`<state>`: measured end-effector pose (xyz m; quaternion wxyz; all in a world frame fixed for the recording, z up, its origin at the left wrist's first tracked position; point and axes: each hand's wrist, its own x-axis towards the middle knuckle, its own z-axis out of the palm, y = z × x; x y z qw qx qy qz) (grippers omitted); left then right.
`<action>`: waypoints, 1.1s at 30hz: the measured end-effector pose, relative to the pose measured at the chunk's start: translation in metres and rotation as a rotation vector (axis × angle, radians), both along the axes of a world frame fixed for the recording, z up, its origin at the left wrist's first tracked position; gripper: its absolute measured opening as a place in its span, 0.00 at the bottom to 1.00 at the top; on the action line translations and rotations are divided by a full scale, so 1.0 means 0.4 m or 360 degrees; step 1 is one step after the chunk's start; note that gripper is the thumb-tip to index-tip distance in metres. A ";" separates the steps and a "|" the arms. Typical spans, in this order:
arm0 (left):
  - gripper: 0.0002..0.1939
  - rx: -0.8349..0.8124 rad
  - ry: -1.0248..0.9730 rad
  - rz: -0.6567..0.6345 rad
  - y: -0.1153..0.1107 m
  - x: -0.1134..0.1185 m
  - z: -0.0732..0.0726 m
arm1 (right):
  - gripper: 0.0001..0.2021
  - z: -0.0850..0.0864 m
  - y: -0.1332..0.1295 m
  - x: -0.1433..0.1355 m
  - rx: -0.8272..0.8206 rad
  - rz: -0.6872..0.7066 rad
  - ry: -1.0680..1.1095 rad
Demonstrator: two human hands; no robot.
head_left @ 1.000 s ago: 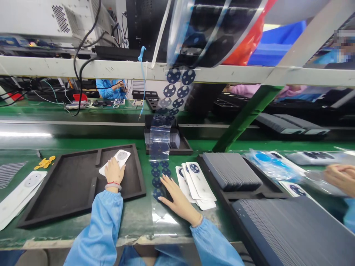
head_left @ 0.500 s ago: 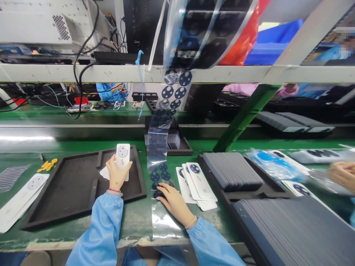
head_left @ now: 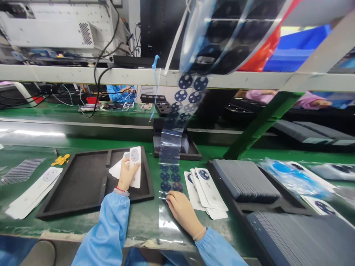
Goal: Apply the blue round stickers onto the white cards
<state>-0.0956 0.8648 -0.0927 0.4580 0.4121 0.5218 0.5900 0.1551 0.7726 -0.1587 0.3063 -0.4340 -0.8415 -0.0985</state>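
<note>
My left hand (head_left: pixel 128 175) is closed on a white card (head_left: pixel 135 159) with a grey round camera-shaped print, over the right part of a black tray (head_left: pixel 80 181). Beneath it, another white card (head_left: pixel 116 169) shows partly. My right hand (head_left: pixel 181 208) pinches at the clear film strip (head_left: pixel 168 221), just below its dark round stickers (head_left: pixel 175 177); whether a sticker is between the fingers is too small to tell. Right of that hand lie several overlapping white cards (head_left: pixel 208 188) with dark round stickers.
Grey plates (head_left: pixel 244 177) fill a black tray at the right. White cards (head_left: pixel 36 192) and yellow pieces (head_left: pixel 60 159) lie at the left. The strip hangs from a large roll (head_left: pixel 222 37) above. A green post (head_left: pixel 260 125) slants behind; other people work beyond the shelf.
The view has shifted, moving the scene rightward. My right hand has gone from fingers spread over the stickers to a pinch at the strip. My left hand still holds the white card.
</note>
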 end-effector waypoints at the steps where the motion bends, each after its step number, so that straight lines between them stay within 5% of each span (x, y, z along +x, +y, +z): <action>1: 0.32 -0.0003 -0.0020 -0.0024 -0.003 0.003 0.000 | 0.09 -0.001 0.001 0.006 -0.0087 0.0002 0.0048; 5: 0.32 -0.0019 -0.0125 -0.0087 -0.013 0.016 0.000 | 0.20 -0.012 0.017 0.036 -0.0303 0.0041 0.0199; 11: 0.30 -0.0032 -0.0233 -0.0070 -0.017 0.025 -0.006 | 0.08 -0.025 0.040 0.050 -0.0785 0.0065 0.0305; 19: 0.30 -0.0102 -0.0322 -0.0122 -0.025 0.023 0.006 | 0.15 0.032 0.057 0.022 -0.1294 -0.0003 0.0304; 23: 0.30 -0.0125 -0.0308 -0.0156 -0.020 0.020 0.006 | 0.16 0.033 0.052 0.027 -0.1092 -0.0050 0.0267; 28: 0.30 -0.0147 -0.0277 -0.0180 -0.024 0.025 0.010 | 0.25 -0.005 0.041 0.049 -0.0943 0.0150 0.0230; 33: 0.29 -0.0163 -0.0252 -0.0165 -0.026 0.030 0.016 | 0.22 -0.017 0.030 0.048 -0.0739 0.0103 0.0202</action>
